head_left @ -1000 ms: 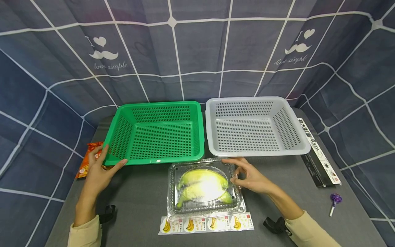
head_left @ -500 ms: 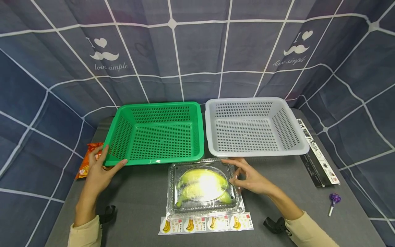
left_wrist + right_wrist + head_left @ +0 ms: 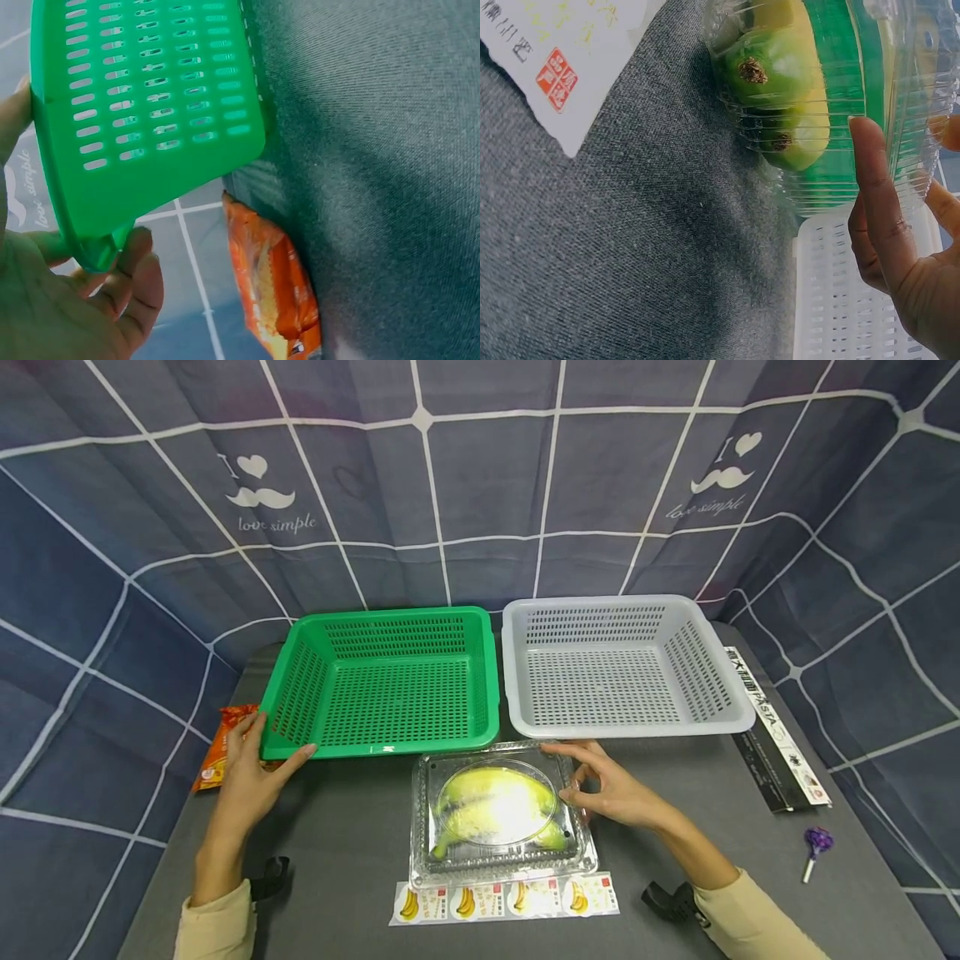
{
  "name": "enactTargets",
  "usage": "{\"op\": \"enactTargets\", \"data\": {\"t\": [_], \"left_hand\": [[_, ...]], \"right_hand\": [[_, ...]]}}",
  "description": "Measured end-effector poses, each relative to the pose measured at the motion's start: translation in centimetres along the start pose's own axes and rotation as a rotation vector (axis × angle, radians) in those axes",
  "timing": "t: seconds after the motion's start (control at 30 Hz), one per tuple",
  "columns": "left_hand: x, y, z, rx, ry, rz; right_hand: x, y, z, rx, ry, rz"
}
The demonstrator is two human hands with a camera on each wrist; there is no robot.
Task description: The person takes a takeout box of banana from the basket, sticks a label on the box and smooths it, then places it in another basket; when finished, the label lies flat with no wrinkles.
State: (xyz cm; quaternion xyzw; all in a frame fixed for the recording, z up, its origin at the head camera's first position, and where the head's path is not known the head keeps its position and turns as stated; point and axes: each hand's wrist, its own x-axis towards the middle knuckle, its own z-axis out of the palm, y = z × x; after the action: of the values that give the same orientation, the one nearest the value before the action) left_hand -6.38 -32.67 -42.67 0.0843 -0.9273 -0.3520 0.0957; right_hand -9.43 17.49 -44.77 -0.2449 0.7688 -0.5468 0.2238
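Note:
Thumb and fingers of my left hand (image 3: 251, 781) grip the near left corner of the green basket (image 3: 390, 749). In the left wrist view, the fingers (image 3: 139, 292) curl round the basket's corner rim. At the middle of the table lies a clear plastic container (image 3: 487, 872), its lid down over green-yellow bananas (image 3: 495, 806). My right hand (image 3: 618, 789) holds the container's right side near the far corner. A finger (image 3: 881, 187) lies against its ribbed wall in the right wrist view, and other fingertips are at its upper edge.
A white basket (image 3: 630, 731) stands right of the green one. A banana sticker strip (image 3: 504, 900) lies before the container. An orange snack packet (image 3: 215, 760) sits at the left, a pasta box (image 3: 776, 735) and purple lollipop (image 3: 817, 839) at the right. A grid-patterned curtain (image 3: 487, 477) surrounds the table.

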Motion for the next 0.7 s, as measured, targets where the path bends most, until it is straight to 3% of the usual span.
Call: {"op": "enactTargets", "data": {"t": [0.2, 0.3, 0.4, 0.53, 0.7], "left_hand": [[-0.7, 0.6, -0.6, 0.091, 0.078, 0.085], [-1.6, 1.4, -0.9, 0.061, 0.13, 0.151], [-2.9, 2.5, -1.1, 0.031, 0.132, 0.241], [-5.3, 3.6, -0.3, 0.004, 0.073, 0.351], [-8.1, 3.4, 1.6, -0.168, -0.139, 0.453]], "right_hand": [[-0.1, -0.2, 0.1, 0.008, 0.004, 0.01], [-0.1, -0.3, 0.0, 0.023, 0.009, 0.008], [-0.2, -0.3, 0.0, 0.035, 0.019, 0.0], [-0.4, -0.2, -0.1, 0.037, 0.023, -0.008], [-0.5, 0.2, -0.1, 0.043, 0.025, -0.003]]}}
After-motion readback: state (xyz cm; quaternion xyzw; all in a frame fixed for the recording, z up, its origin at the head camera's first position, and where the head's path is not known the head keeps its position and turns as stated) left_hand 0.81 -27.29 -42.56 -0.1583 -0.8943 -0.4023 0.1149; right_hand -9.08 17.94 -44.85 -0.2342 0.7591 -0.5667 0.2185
